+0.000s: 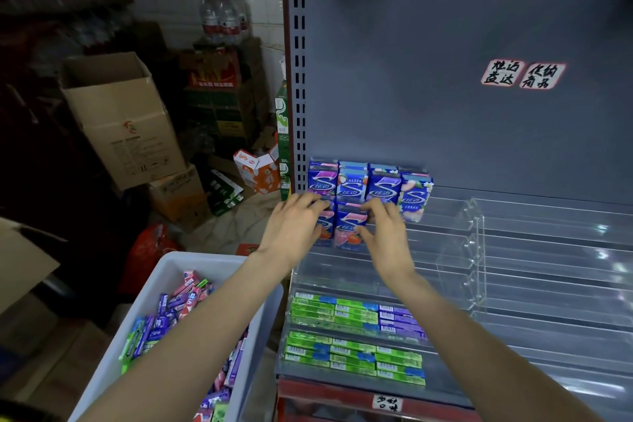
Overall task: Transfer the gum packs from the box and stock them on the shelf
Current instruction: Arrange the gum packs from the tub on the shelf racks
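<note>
Nearest to the camera stands the white box [102,353], low on the left and right beside the shelf unit, probably so that each pack needs only a short reach. Loose gum packs [178,315] in pink, purple and green still fill it, so I judge the task far from finished.

Next come the lowest clear tiers [445,284] of the shelf, where flat green and purple packs [352,349] lie in neat rows with their barcodes up.

Higher, both hands work on the second stepped tier. The left hand [291,233] curls its fingers on a blue pack [325,226] at the left end, and the right hand [387,236] pinches the upright pink pack [349,229] between thumb and fingers (it seems to be squaring them to face forward).

Behind them a row of upright packs [370,186] leans on the grey back panel [445,96], so every front stays visible. Handwritten labels [522,74] are stuck on the panel
</note>
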Demonstrator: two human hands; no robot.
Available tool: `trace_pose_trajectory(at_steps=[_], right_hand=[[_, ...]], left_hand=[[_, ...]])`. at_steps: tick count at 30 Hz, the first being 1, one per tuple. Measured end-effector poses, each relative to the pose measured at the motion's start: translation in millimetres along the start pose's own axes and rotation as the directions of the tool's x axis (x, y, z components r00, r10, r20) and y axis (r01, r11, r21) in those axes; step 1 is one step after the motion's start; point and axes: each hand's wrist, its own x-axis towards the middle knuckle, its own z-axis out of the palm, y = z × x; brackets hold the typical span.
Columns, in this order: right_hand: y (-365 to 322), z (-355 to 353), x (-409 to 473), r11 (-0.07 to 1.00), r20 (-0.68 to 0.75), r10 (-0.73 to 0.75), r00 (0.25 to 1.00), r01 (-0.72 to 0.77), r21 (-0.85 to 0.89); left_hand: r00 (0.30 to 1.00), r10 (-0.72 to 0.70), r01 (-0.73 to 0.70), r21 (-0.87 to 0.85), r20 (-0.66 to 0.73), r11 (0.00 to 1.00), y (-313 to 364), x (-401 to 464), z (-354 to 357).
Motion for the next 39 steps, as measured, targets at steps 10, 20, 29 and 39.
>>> trace_pose_trajectory(at_steps=[10,20,29,39], right_hand=[[-3,-2,-6,0.986,0.008,-0.112,0.994,0.112,-0.122],[-54,31,-51,0.961,0.105,-0.276,0.955,0.276,0.017],[-107,171,-117,0.991,0.433,-0.102,0.895,0.129,-0.033],[-95,242,-202,0.975,0.669,0.146,0.729,0.006,-0.22]], left_hand=[[0.996,-0.078,0.077,-0.018,-0.054,0.997,8,-8,2],[0.951,0.033,-0.061,-0.083,-0.307,0.995,-49,-83,6],[0.977,-0.157,0.196,-0.304,0.146,0.932,-190,-189,55],[0.825,0.016,0.239,-0.374,0.565,0.896,-231,-266,129]])
